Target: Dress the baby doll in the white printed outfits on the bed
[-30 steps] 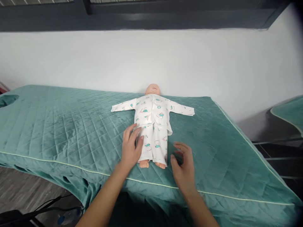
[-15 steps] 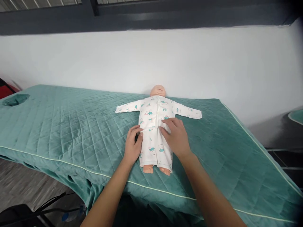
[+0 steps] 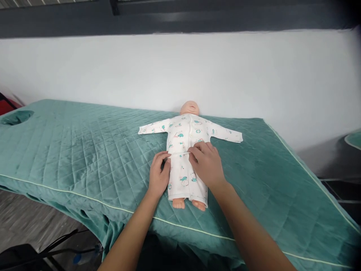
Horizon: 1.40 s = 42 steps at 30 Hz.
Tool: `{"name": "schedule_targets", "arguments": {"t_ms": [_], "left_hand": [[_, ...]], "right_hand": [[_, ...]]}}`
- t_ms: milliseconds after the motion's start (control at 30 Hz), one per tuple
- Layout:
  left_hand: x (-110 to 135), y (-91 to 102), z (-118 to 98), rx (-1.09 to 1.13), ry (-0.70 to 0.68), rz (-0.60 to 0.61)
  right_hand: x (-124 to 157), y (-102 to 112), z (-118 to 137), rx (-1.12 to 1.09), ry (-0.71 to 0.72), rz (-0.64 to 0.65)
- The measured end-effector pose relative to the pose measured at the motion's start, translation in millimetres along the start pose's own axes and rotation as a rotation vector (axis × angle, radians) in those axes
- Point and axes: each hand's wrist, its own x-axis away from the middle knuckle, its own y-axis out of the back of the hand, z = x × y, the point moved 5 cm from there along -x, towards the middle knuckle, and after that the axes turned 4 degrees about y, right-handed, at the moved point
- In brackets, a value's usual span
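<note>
White wall runs right behind the doll. Green quilted bed under the doll, extends well past it both sides. Dark frame above the wall, well beyond the doll. Grey floor down to the doll's left, below bed level. Doll: on its back, head end by the wall, feet toward the person, both arms straight out sideways. White printed shirt on the doll's torso and arms, trousers same print on its legs. Oval hole in the bed, well off to the doll's left. Right hand over the doll's waist, thumb and index pinching the shirt's lower hem near centre. Left hand at the doll's left side, fingers curled, gap showing behind the thumb, tips touching cloth by the hem; can't tell if pinching. Bare head at the doll's far end. Feet poke out at its near end.
</note>
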Motion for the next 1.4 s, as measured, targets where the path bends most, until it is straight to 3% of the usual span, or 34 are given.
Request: {"name": "schedule_targets", "arguments": {"t_ms": [167, 367, 567, 767, 900, 1000, 1133, 1200, 1333, 1400], "left_hand": [[-0.4, -1.2, 2.4, -0.025, -0.017, -0.014], [0.2, -1.4, 3.8, -0.020, -0.011, -0.024], [-0.4, -1.3, 4.2, -0.016, -0.012, -0.027], [0.0, -1.2, 6.7, -0.018, -0.005, -0.033], [-0.1, -0.7, 8.0, -0.023, -0.002, -0.053], [0.0, -0.2, 9.8, -0.025, 0.022, -0.069], [0.5, 0.7, 10.3, -0.032, 0.040, -0.080], [0.7, 1.2, 10.0, -0.033, 0.046, -0.075], [1.1, 1.8, 8.3, -0.048, 0.039, -0.043], [1.4, 2.6, 7.9, -0.045, 0.033, -0.041]], "right_hand": [[6.3, 3.3, 0.9, -0.019, -0.019, -0.002], [13.9, 7.3, -5.5, -0.004, -0.198, -0.055], [3.3, 16.2, 0.8, -0.096, -0.158, -0.099], [8.5, 4.8, 6.4, -0.117, -0.138, 0.034], [20.3, 7.6, 2.4, -0.327, -0.185, -0.034], [34.5, 10.5, -11.0, -0.554, -0.289, -0.166], [63.1, 1.9, -36.2, -0.680, -0.551, -0.285], [75.7, -4.7, -41.2, -0.718, -0.631, -0.271], [90.3, -12.7, -38.1, -0.792, -0.633, -0.177], [95.6, -12.1, -40.2, -0.773, -0.654, -0.205]]}}
